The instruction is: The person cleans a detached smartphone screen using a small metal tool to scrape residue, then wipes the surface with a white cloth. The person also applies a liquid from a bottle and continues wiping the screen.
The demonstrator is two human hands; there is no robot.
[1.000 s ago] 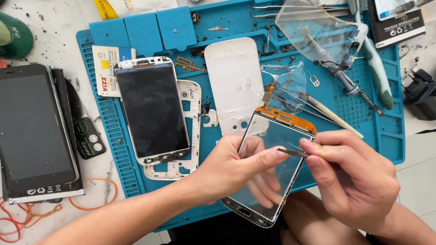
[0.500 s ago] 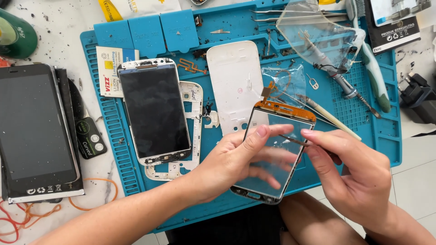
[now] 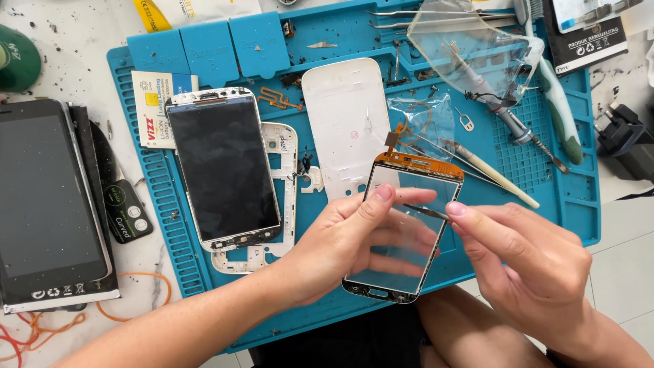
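My left hand (image 3: 347, 249) holds a clear glass touch panel (image 3: 402, 272) with an orange flex strip (image 3: 417, 163) along its top edge; the fingers show through the glass from behind and the thumb presses on the front. My right hand (image 3: 531, 269) pinches thin metal tweezers (image 3: 426, 211), whose tip rests on the panel near its right edge. Both hands hover over the near edge of a blue repair mat (image 3: 204, 266).
On the mat lie a dark phone display (image 3: 221, 170) over a white frame (image 3: 283, 146), a white back cover (image 3: 347, 123), a battery (image 3: 153, 102), plastic bags (image 3: 470, 48), a screwdriver (image 3: 507, 116) and a spudger (image 3: 497, 177). A large black phone (image 3: 48, 204) lies left.
Both hands have lifted the glass panel a little up and away from me; the tweezers stay at its right edge.
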